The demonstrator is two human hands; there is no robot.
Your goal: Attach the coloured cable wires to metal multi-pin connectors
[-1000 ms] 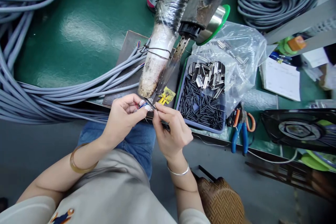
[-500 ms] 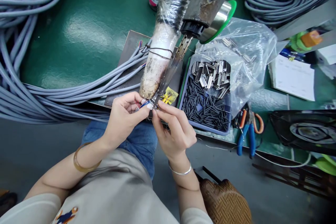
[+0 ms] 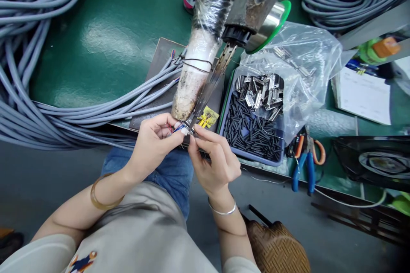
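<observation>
Thin red, blue and white wires [image 3: 177, 128] are pinched between the thumb and fingertips of my left hand [image 3: 153, 141]. Just right of them, the fingertips of my right hand [image 3: 214, 155] close on a small metal connector [image 3: 191, 130], mostly covered by the fingers. Both hands meet at the table's front edge, below the long dark tip of a soldering iron [image 3: 224, 62]. Beside that iron, a plastic-wrapped tube [image 3: 195, 57] slants down, its scorched end close above my left fingertips. Whether the wires touch the connector I cannot tell.
Grey cables [image 3: 92, 115] run across the left side. At right, a tray [image 3: 265, 160] holds black sleeves and metal connectors, with a plastic bag [image 3: 307, 51] behind. Blue-handled pliers [image 3: 310, 172] lie at the edge. A solder spool [image 3: 272, 25] stands behind the iron.
The whole view has shifted slightly, moving the table things a little to the right. Both hands keep the same grips, with only slight finger movement.
</observation>
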